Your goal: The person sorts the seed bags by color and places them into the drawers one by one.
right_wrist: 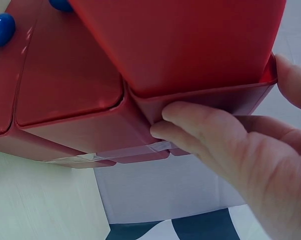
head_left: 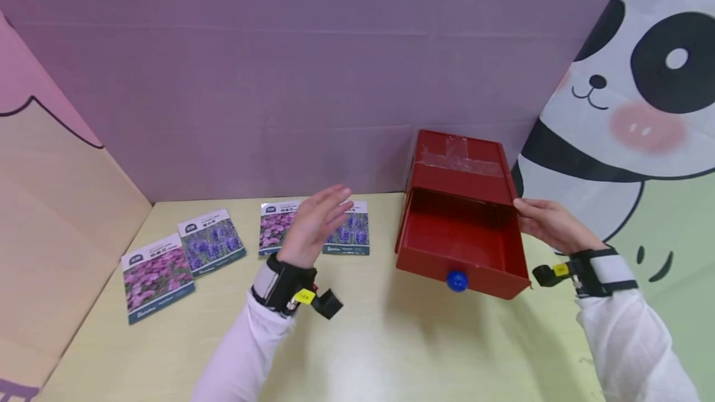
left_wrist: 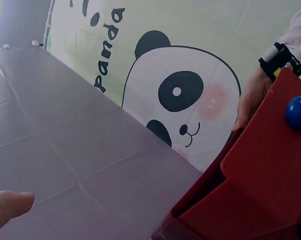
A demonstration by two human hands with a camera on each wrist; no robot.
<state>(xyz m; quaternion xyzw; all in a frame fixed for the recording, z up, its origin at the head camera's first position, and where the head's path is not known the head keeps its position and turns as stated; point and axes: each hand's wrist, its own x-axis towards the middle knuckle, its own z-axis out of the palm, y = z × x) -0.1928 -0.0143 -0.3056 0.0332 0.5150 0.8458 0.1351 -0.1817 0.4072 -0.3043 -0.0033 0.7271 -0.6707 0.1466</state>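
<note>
Red drawer box (head_left: 460, 163) at the back right of the yellow counter (head_left: 357, 340), hard against the purple backdrop (head_left: 279, 67) and just beside the panda banner (head_left: 631, 110). Top drawer (head_left: 459, 247) pulled well out toward the viewer, tilted a little, blue knob (head_left: 457, 280) on its front face. Strips of clear tape (head_left: 458, 157) across the lid of the box.

Right hand (head_left: 550, 222) against the right side of the box, at the corner where drawer meets casing; fingers (right_wrist: 200, 125) curled along the red wall and thumb (right_wrist: 293, 80) pressed on the far edge, gripping it, as seen from the right wrist. Second blue knob (right_wrist: 1, 28) showing lower on the box in that view.

Left hand (head_left: 315, 222) raised above the counter, well left of the drawer, fingers straight and loosely together, holding nothing, touching nothing. Directly beneath and behind it, two of the four seed packets (head_left: 209, 242) laid in a row along the counter's left half, flower pictures facing up. Black wrist straps on both white sleeves.
</note>
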